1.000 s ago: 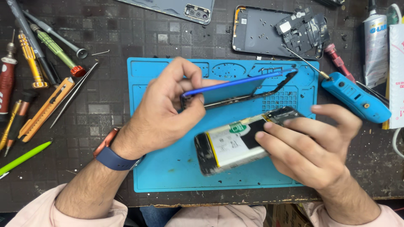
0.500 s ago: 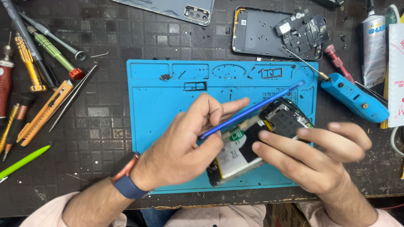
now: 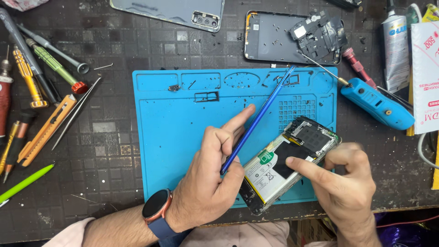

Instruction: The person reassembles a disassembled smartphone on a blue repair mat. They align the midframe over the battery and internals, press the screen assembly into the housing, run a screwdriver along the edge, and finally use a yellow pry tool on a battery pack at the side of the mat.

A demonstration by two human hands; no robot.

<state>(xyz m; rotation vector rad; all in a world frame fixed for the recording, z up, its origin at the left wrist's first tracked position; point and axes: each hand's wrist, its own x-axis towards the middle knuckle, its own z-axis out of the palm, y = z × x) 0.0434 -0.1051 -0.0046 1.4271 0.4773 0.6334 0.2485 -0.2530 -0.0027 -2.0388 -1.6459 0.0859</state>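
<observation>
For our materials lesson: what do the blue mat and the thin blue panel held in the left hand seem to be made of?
Mat: probably silicone rubber, matte, with moulded compartments. Panel: thin and rigid with a glossy blue sheen, likely glass or plastic; held edge-on in the left hand, so unclear.

The work mat [image 3: 183, 137] lies mid-bench [image 3: 109, 151]. On the mat's near right corner rests the opened phone [image 3: 286, 162]. Behind the mat lie a back cover [image 3: 171, 11] and a phone frame [image 3: 279, 39]. Left of the mat lie screwdrivers [image 3: 41, 64]; right of it, an electric screwdriver [image 3: 375, 103].
</observation>
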